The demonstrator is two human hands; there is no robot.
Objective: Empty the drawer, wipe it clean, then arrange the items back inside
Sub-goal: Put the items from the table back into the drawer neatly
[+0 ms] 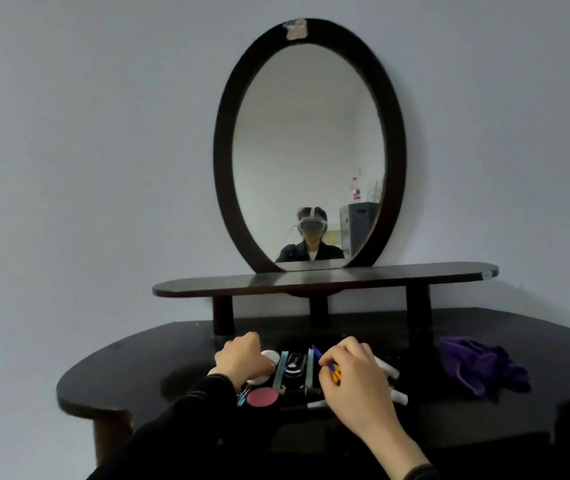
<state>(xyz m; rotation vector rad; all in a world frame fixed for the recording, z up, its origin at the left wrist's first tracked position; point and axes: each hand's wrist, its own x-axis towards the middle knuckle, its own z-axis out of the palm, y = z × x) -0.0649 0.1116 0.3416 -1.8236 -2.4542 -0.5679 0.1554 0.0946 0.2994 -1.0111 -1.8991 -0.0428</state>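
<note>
Fingers (pixel 332 356) of the right hand (pixel 359 375) pinch a blue-yellow item (pixel 335 373); the left hand (pixel 240 358) grips a white round case (pixel 271 356).

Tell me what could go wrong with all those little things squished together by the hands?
1. The right hand pinches a blue and yellow item out of a tight cluster. Pulling it free might knock the white tubes beside it, and they could roll away.
2. The pink round compact lies right by the left sleeve, so the sleeve might drag it along.
</note>
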